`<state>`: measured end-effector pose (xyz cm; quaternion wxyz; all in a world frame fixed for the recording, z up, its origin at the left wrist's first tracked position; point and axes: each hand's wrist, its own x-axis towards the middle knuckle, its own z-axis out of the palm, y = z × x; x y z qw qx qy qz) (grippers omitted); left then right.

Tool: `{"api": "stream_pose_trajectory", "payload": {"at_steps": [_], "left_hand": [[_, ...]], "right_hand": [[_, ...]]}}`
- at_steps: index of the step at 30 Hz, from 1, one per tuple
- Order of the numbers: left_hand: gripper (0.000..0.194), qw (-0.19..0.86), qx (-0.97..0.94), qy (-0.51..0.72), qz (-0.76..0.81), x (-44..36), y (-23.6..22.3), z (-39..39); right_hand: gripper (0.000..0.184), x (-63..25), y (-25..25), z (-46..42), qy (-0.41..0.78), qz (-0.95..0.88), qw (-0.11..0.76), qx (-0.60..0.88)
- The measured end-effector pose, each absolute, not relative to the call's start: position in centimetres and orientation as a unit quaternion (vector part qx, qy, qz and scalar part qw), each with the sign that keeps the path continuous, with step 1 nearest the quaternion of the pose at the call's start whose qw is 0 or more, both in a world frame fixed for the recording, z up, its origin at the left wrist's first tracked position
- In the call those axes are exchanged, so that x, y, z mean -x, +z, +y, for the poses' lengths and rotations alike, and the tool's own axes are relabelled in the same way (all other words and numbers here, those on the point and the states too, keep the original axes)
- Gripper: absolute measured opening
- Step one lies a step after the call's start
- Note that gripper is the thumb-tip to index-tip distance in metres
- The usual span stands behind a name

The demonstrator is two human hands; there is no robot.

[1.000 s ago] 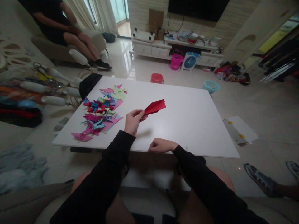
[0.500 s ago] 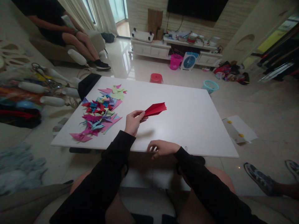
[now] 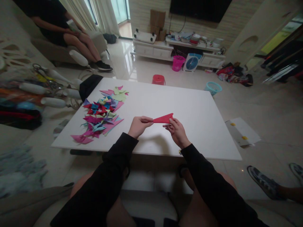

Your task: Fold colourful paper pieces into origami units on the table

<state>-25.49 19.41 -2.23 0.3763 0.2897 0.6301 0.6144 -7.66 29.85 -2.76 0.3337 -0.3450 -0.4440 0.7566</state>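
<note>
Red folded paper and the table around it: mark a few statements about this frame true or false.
1. Both hands grip the red folded paper. True: the left hand and right hand pinch opposite ends.
2. The paper lies flat on the white table. False: it is held above it.
3. A pile of coloured paper pieces lies left of the hands. True.
4. The pile is all red. False: pink, blue, green and purple too.

Head-worn camera looks forward and down over the table (image 3: 203,126).
</note>
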Motion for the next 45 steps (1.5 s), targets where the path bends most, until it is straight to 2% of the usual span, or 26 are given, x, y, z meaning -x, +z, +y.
{"api": "stream_pose_trajectory", "payload": {"at_steps": [3,7,13,17,20,26,32,35,38,42,45], "left_hand": [[0.025,0.376,-0.304,0.596,0.641,25.5,-2.1,19.4],[0.030,0.414,-0.255,0.635,0.600,25.7,-2.3,19.7],[0.028,0.423,-0.231,0.640,0.599,26.3,-2.7,20.2],[0.029,0.351,-0.246,0.610,0.667,26.8,-3.0,20.4],[0.032,0.289,-0.263,0.583,0.712,26.5,-2.9,20.4],[0.024,0.278,-0.354,0.543,0.709,24.3,-1.6,20.1],[0.022,0.282,-0.373,0.524,0.711,24.4,-0.7,19.9],[0.023,0.284,-0.369,0.528,0.710,24.9,-0.3,19.8],[0.021,0.292,-0.361,0.536,0.705,25.1,-0.1,19.6],[0.019,0.299,-0.359,0.551,0.692,25.1,-0.1,19.3],[0.019,0.300,-0.360,0.553,0.689,25.1,0.0,19.1]], "right_hand": [[0.045,7.6,-3.7,30.2,0.729,-0.442,0.359,0.380],[0.043,7.5,-4.9,30.8,0.701,-0.451,0.386,0.394],[0.041,7.9,-6.3,32.2,0.695,-0.464,0.394,0.383],[0.033,10.0,-7.3,35.6,0.651,-0.437,0.442,0.436],[0.025,13.1,-8.3,39.2,0.625,-0.427,0.438,0.485],[0.025,21.5,-10.5,44.8,0.590,-0.474,0.406,0.512],[0.016,27.4,-11.9,48.1,0.498,-0.602,0.347,0.519],[0.032,28.2,-12.5,47.9,0.409,-0.682,0.313,0.520],[0.042,29.0,-13.3,46.4,0.342,-0.772,0.260,0.468],[0.029,30.3,-14.2,44.0,0.291,-0.855,0.152,0.402],[0.031,30.5,-14.0,43.1,0.246,-0.872,0.103,0.410]]}}
